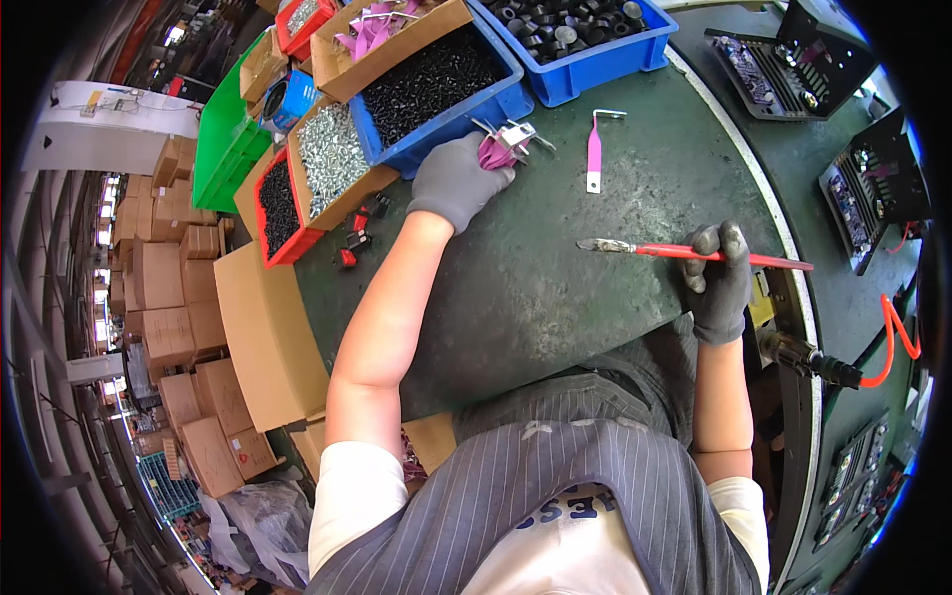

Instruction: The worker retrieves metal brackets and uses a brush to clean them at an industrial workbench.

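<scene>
Two grey-gloved hands work: the left hand clasps pink metal brackets beside a blue plastic bin of black screws. The right hand pinches a red-handled brush flat over the green table.

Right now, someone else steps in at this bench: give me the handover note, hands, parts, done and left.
Left hand: gloved, closed on a bunch of pink strips with metal ends, at the edge of the blue bin of black parts.
Right hand: gloved, gripping a red-handled brush by the handle, bristles pointing left, low over the green table.
One pink strip lies alone on the table, past the brush tip. Three small red and black parts lie by the red bin.
Done: cannot tell from this view.
Left: the bunch in the left hand and the lone strip are not yet put away.
</scene>
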`<state>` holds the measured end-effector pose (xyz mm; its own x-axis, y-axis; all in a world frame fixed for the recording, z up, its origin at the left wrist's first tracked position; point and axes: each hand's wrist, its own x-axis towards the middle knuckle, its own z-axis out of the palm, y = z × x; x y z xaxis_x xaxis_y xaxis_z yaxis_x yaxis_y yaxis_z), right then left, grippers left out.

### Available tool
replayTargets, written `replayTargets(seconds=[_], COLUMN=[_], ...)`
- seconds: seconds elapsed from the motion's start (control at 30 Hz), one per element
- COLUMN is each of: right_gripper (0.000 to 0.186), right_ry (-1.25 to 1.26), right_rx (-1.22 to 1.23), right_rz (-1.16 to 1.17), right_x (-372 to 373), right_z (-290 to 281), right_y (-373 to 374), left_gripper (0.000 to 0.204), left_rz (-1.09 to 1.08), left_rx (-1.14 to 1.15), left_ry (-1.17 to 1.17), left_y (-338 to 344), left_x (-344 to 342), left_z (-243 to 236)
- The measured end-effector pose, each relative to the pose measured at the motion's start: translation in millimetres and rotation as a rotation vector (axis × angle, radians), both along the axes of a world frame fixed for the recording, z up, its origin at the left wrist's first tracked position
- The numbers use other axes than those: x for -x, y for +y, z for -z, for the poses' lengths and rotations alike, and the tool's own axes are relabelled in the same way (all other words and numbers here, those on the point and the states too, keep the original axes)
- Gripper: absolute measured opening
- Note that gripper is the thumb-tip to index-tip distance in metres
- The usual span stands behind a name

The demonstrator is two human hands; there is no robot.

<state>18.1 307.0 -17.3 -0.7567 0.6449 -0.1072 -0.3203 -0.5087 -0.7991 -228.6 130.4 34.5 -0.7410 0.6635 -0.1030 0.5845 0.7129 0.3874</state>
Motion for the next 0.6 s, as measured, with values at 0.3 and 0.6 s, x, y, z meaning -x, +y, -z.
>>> replayTargets(seconds=[0.3, 0.6], right_gripper=[0.034, 0.028], right_ry=[0.011, 0.115], right_rx=[0.055, 0.148], right_rz=[0.054, 0.093], right_x=[1, -2], right_z=[-1, 6], right_y=[0, 3], left_gripper=[0.03, 0.029], left_rz=[0.172, 0.166], left_rx=[0.172, 0.17], left_ry=[0.197, 0.384], left_y=[-2, -7], left_x=[-6, -20], left_z=[-2, 2])
